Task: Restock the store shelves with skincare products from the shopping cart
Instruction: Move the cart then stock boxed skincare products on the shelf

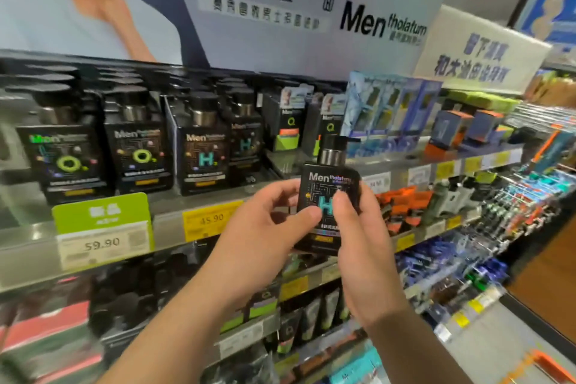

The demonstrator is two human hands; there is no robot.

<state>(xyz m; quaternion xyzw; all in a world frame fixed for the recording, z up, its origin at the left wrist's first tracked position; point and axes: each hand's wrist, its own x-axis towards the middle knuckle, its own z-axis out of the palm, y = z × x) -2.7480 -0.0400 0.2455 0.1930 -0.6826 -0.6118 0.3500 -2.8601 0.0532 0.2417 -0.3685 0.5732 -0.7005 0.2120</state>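
Black and shiny, a small pump bottle [327, 196] is held up in front of the shelf [174, 212]. It has a silver neck, a black pump on top and a big blue H on its label. Both hands hold it. The left hand [265, 227] curls its fingers round the bottle's left side, with the thumb pressed on the front. The right hand [358, 227] wraps round the right side and the bottom, and its thumb lies over the H. The bottle stands almost straight up, near the front edge of the shelf, not touching it.

On the shelf behind stand rows of black boxes [137, 146] with the same kind of bottle inside. Along the shelf's front edge sit a green tag [101, 212] and a yellow price tag [208, 221]. Blue packs [386, 103] stand farther right.
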